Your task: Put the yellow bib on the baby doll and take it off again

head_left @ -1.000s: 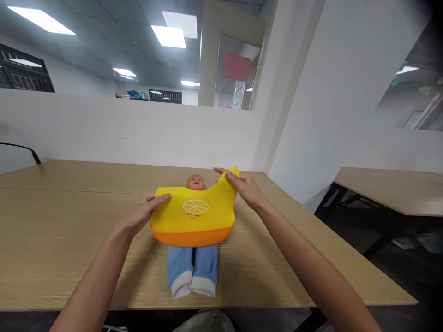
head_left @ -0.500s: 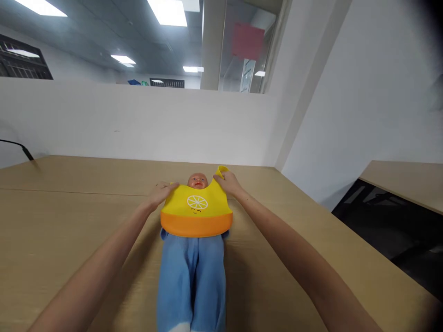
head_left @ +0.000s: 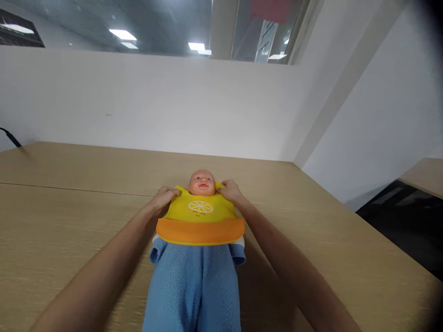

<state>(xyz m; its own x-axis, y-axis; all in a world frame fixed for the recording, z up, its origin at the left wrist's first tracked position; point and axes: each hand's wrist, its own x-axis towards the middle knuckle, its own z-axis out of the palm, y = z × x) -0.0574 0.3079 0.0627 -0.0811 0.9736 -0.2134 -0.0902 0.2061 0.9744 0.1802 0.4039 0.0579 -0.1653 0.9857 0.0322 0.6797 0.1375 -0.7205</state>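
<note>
A baby doll (head_left: pixel 202 182) in blue fleece clothes (head_left: pixel 194 281) lies face up on the wooden table, its feet toward me. Over its chest is a yellow bib (head_left: pixel 180 210) with an orange pocket (head_left: pixel 200 232) and a printed citrus slice. My left hand (head_left: pixel 165 198) pinches the bib's upper left corner beside the doll's neck. On the other side, my right hand (head_left: pixel 231 190) grips the upper right strap close to the doll's cheek. The strap ends behind the neck are hidden.
The wooden table (head_left: pixel 86 221) reaches back to a white wall (head_left: pixel 155 101) with a window above. A black cable (head_left: pixel 12 137) lies at the far left. To the right stands another table (head_left: pixel 427 173) with a dark underside.
The bib has come down onto the doll's chest, and its neckline now sits below the chin. My right hand has lowered the strap toward the neck. The view has tilted down.
</note>
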